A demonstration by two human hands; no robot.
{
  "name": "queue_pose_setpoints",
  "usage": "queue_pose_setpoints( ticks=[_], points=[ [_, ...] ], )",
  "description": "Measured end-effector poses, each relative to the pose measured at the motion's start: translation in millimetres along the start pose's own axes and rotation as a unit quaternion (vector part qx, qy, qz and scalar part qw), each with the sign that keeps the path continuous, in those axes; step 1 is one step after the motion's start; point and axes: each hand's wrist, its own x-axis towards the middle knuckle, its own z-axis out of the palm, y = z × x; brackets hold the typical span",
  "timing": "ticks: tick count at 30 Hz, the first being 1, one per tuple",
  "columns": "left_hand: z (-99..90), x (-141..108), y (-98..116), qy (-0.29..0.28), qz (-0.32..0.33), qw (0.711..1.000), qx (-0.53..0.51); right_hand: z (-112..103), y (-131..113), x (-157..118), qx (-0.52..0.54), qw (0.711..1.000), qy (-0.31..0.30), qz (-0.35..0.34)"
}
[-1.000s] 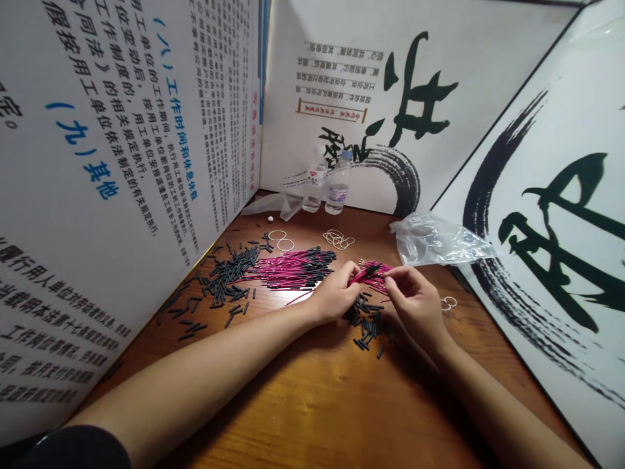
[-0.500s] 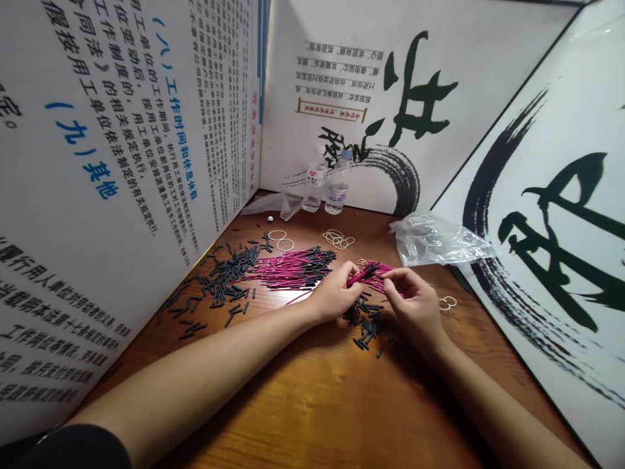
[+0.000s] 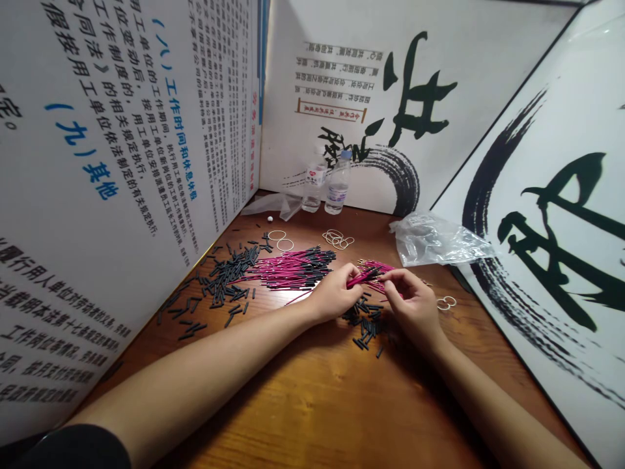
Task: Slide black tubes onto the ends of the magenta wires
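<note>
Several pink wires with black ends [image 3: 362, 278] are held in my left hand [image 3: 338, 293], whose fingers are closed round them. Just to the right, my right hand [image 3: 413, 301] is pinched near the wires' tips; whatever lies between its fingertips is too small to make out. Behind both hands is a pile of pink wires with bare, gold-coloured ends [image 3: 374, 266]. Short black tubes [image 3: 366, 326] lie scattered below my hands. Left of my left hand spreads a larger pile of pink wires with black ends [image 3: 293, 268].
More black tubes [image 3: 227, 277] cover the table's left side. Two plastic bottles [image 3: 336, 189] stand at the back, near pale rings [image 3: 336, 239]. A clear plastic bag [image 3: 434, 241] lies at the back right. Printed panels [image 3: 342, 78] enclose the brown table [image 3: 312, 404].
My right hand has shifted very slightly, and the black ends in my left hand sit a little differently. Everything else stays where it was.
</note>
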Motion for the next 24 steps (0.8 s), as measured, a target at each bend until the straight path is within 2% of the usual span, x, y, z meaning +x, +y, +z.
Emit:
queue_pose_setpoints(
  ticks=[24],
  points=[
    [0.4,0.2,-4.6,-0.006,0.006,1.0,-0.001,6.2,-5.8,-3.8,0.068,0.997,0.028,0.013]
  ],
)
